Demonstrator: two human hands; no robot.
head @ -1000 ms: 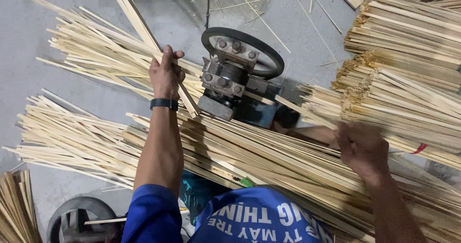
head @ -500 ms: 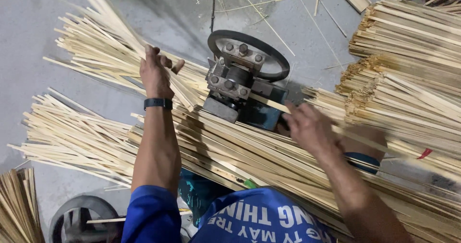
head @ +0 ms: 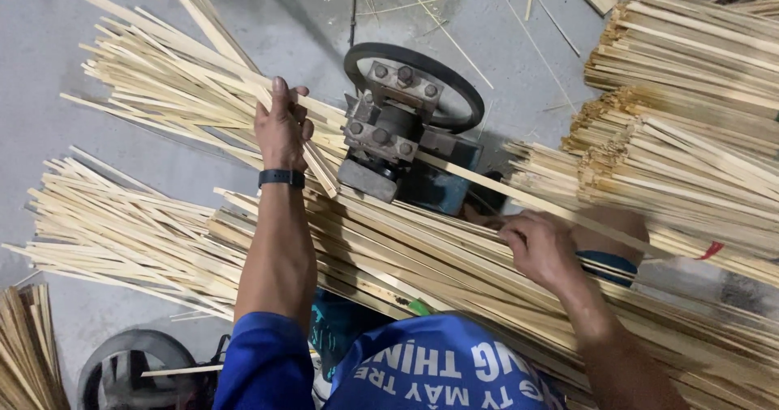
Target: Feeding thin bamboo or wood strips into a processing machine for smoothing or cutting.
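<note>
My left hand (head: 280, 126), with a black band at the wrist, is closed around pale bamboo strips (head: 211, 77) that come out on the left side of a small grey machine (head: 385, 138) with a black wheel (head: 414, 85). My right hand (head: 540, 248) grips one long bamboo strip (head: 487, 184) that runs into the machine from the right. Below both arms lies a wide heap of bamboo strips (head: 406, 256) across my lap.
Bundled bamboo strips (head: 690, 110) are stacked at the right, one tied with red string (head: 712, 250). More loose strips (head: 114, 231) fan out at the left on the grey floor. A dark round object (head: 130, 369) sits at the bottom left, next to thin sticks (head: 28, 353).
My right hand moved left from the stack at the right and now holds a strip fed into the machine. My left hand stayed on the strips at the machine's left side.
</note>
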